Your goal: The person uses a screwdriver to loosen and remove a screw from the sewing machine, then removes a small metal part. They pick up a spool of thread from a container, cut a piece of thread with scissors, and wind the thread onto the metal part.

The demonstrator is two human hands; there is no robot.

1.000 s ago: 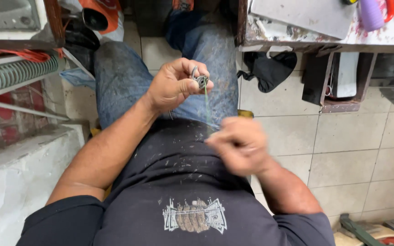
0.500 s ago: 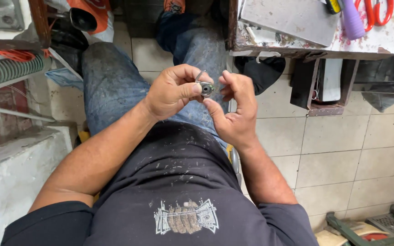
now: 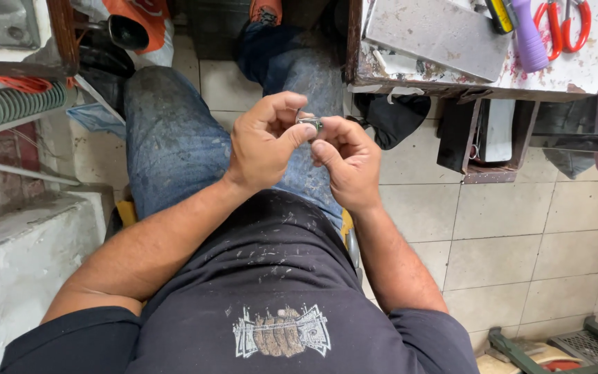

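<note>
I sit looking down at my lap in worn blue jeans. My left hand (image 3: pixel 266 142) and my right hand (image 3: pixel 346 161) meet above my right thigh. Between their fingertips they pinch a small dark metal part (image 3: pixel 310 124). My left thumb and forefinger grip it from the left, my right fingers touch it from the right. Most of the part is hidden by the fingers.
A stained workbench (image 3: pixel 590 66) at the upper right carries a grey metal slab (image 3: pixel 437 31), red-handled scissors (image 3: pixel 567 24) and a purple tool (image 3: pixel 529 38). A dark cloth (image 3: pixel 392 114) hangs under it. A white ledge (image 3: pixel 8 270) and coiled spring (image 3: pixel 8 107) lie left. Tiled floor is below.
One second ago my right hand was low by my belly, away from the part. It has risen and joined my left hand on the part.
</note>
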